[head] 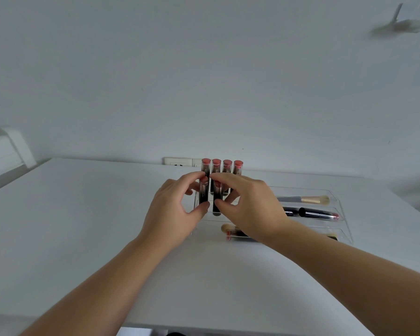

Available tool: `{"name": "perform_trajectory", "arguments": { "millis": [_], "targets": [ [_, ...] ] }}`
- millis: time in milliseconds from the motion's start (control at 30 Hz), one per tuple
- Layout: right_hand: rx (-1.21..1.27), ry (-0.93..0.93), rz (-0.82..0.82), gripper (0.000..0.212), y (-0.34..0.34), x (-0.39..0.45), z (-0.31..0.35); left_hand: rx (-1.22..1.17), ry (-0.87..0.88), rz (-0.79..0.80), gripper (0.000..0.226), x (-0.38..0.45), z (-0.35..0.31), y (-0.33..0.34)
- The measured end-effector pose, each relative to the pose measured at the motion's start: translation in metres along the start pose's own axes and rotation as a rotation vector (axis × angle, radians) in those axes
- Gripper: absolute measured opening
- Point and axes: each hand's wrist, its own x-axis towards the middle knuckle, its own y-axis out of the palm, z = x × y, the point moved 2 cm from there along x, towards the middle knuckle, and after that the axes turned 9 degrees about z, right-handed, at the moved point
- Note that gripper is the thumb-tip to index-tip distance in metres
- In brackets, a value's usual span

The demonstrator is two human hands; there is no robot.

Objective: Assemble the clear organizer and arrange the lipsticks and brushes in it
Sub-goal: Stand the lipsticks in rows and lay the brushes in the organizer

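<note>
Both bare forearms reach across the white table (87,214). The left hand (172,214) pinches an upright lipstick (203,192) between thumb and fingertips, and the right hand (250,209) pinches its neighbour (217,197), both in the clear organizer (335,202). Behind stand four more lipsticks (221,166); to the right lie makeup brushes (310,199). Beyond are wall sockets (177,162) and a plain white wall (204,81).

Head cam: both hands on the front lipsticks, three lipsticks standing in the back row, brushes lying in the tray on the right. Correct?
Not quite. The head view shows four lipsticks in the back row, not three. The rest holds: the left hand and right hand each pinch a front lipstick, and the brushes lie in the clear tray on the right.
</note>
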Motion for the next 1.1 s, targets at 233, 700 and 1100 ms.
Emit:
{"name": "perform_trajectory", "arguments": {
  "millis": [233,700,1100],
  "targets": [
    [0.022,-0.014,-0.001,0.049,0.004,0.002,-0.001,-0.009,-0.007,0.008,0.063,0.000,0.002,0.001],
    [0.073,0.016,-0.024,0.036,0.006,0.002,-0.005,-0.026,-0.036,0.026,0.063,0.001,0.003,0.002],
    [0.005,-0.020,-0.049,0.031,0.008,0.009,0.002,-0.022,-0.029,0.024,0.058,0.000,-0.001,0.001]
  ]
}}
